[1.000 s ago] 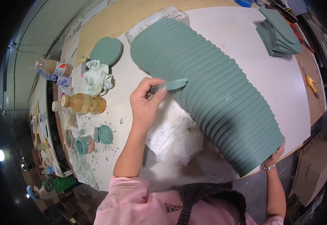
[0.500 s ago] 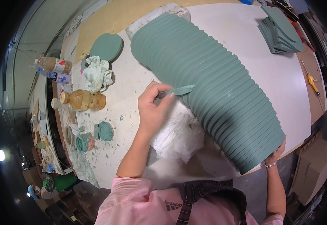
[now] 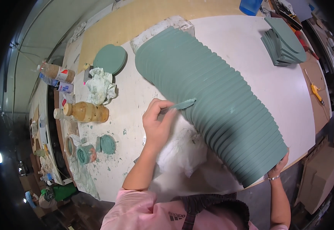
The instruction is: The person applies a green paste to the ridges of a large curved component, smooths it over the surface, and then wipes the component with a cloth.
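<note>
A long ribbed green form (image 3: 213, 96), built of many stacked slabs, lies diagonally across the white table. Closed around a putty knife (image 3: 184, 104), my left hand (image 3: 157, 120) holds it with the thumb on top. Green paste coats the blade, whose tip touches or almost touches the form's left side. My right hand (image 3: 279, 167) grips the form's near right end, its fingers partly hidden under the edge. A crumpled white cloth or plastic bundle (image 3: 184, 147) lies beside the form, below my left hand. The form's far end is by a whitish block (image 3: 180, 23).
At left stand an open jar of green paste (image 3: 83, 156), a round lid with paste (image 3: 108, 144), a yellowish bottle (image 3: 88, 112) and crumpled paper (image 3: 101, 86). Green discs (image 3: 110, 58) lie beyond. Stacked green slabs (image 3: 284, 44) and a yellow-handled tool (image 3: 315, 92) are at right.
The table and form sit slightly lower in the picture. My left hand and the putty knife stay at the form's left side, the blade slightly turned. My right hand keeps its place.
</note>
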